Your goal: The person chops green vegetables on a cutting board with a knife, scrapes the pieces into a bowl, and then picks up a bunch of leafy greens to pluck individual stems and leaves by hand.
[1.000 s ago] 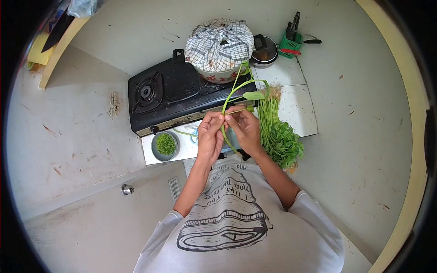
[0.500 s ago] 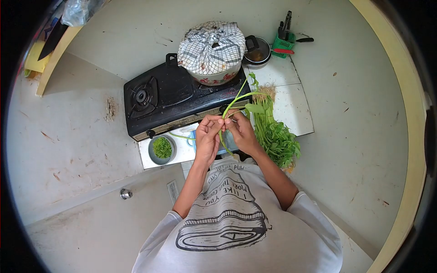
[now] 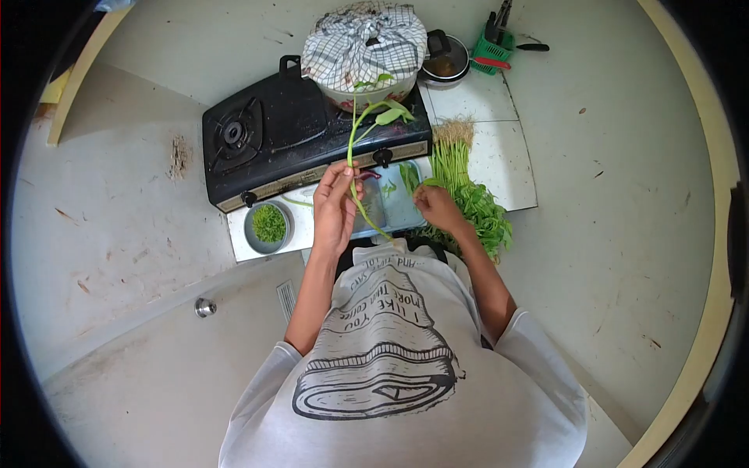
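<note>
My left hand [image 3: 335, 204] is closed on a long green stem [image 3: 353, 148], which has leaves at its upper end and reaches down toward my shirt. Over the right part of a light blue tray [image 3: 399, 217], my right hand [image 3: 438, 209] has its fingers pinched together at a green leaf [image 3: 431, 182]. More leaves and a dark red piece [image 3: 368, 175] lie in the tray. Right of that hand rests a big bunch of leafy greens [image 3: 482, 210] with pale roots at its top.
A black gas stove [image 3: 273, 129] carries a pot [image 3: 355, 97] wrapped in checked cloth. Left of the tray sits a bowl of chopped greens [image 3: 268, 224]. Behind are a small lidded pan [image 3: 447, 59] and a green basket [image 3: 490, 56] of utensils.
My hands have moved apart. The left keeps the stem and has shifted left; the right has let go of the stem and moved right and down over the tray, now with a leaf.
</note>
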`<state>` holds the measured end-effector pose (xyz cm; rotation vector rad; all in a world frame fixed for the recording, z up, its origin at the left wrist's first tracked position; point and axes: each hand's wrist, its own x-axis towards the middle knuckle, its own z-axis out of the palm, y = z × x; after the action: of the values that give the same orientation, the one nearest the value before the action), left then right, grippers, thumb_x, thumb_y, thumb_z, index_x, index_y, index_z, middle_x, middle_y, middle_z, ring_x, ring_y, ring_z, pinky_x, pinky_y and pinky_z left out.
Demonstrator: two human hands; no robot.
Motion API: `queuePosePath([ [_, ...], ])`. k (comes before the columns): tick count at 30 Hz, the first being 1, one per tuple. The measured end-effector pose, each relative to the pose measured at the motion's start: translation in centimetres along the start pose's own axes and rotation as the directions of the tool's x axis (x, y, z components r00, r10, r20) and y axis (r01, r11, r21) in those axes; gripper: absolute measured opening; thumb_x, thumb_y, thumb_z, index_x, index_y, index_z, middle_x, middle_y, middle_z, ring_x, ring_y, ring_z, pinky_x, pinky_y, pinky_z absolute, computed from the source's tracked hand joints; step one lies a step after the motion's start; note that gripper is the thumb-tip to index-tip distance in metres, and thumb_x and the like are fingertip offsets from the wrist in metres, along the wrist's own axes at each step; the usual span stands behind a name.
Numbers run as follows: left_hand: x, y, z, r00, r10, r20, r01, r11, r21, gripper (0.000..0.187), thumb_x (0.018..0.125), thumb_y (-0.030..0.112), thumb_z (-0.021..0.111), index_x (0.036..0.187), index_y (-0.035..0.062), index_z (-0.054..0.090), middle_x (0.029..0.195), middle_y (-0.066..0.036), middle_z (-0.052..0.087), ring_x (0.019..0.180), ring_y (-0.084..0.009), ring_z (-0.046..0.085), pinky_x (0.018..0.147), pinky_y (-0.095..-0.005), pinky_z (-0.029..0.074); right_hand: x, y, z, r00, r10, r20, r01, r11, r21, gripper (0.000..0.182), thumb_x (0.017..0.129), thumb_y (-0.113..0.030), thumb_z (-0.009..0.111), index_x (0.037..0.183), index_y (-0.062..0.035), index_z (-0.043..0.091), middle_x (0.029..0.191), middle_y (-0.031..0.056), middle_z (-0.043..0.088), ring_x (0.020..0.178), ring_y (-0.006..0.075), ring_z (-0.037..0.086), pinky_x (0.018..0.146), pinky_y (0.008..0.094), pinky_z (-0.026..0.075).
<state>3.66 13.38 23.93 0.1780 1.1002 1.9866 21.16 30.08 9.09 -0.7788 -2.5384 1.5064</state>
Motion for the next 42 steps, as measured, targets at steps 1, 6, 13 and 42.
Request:
queuePosePath([
  [1,-0.1,0.0,-0.3,1.000,-0.003,-0.013,0.003,1.000,-0.010,0.020,0.103,0.015,0.059,0.118,0.0019,0.063,0.101,-0.003,0.061,0.084,-0.0102,0.056,0.074,-0.0255,0.045,-0.4,2.0,0.5,1.000,-0.008,0.030,0.010,0.997,-0.073,0.009,0.088,-0.007,0.065,0.092,0.0010,0.066,0.088,0.0204,0.069,0.083,0.0371,0.069,0.075,0.0430,0.054],
  [6,-0.2,0.2,-1.2,1.000,-0.007,-0.028,0.006,0.998,-0.057,0.020,0.105,0.015,0.055,0.119,0.0017,0.061,0.101,-0.003,0.059,0.084,-0.0103,0.054,0.073,-0.0245,0.045,-1.2,4.4,0.9,0.995,0.034,0.091,-0.003,0.948,-0.317,0.014,0.088,-0.012,0.060,0.091,-0.0003,0.068,0.094,0.0248,0.068,0.088,0.0432,0.068,0.079,0.0521,0.054],
  [13,0.1,0.2,-1.4,1.000,0.004,-0.013,-0.005,0.998,-0.057,0.021,0.107,0.018,0.053,0.118,0.0011,0.060,0.099,-0.004,0.059,0.083,-0.0105,0.053,0.072,-0.0241,0.045,2.2,2.9,1.8,0.999,0.017,0.036,-0.001,0.913,-0.409,0.023,0.093,-0.021,0.056,0.095,-0.0003,0.067,0.094,0.0254,0.069,0.089,0.0439,0.068,0.081,0.0537,0.056],
  [42,0.9,1.5,-0.4,0.999,0.033,0.007,-0.034,0.997,0.070,0.029,0.107,0.028,0.055,0.119,0.0017,0.060,0.095,-0.002,0.059,0.079,-0.0092,0.053,0.067,-0.0237,0.043,0.8,7.2,4.5,0.950,0.311,0.025,-0.277,0.875,-0.397,0.032,0.095,-0.030,0.063,0.094,0.0006,0.072,0.069,0.0173,0.069,0.061,0.0294,0.070,0.063,0.0413,0.056],
])
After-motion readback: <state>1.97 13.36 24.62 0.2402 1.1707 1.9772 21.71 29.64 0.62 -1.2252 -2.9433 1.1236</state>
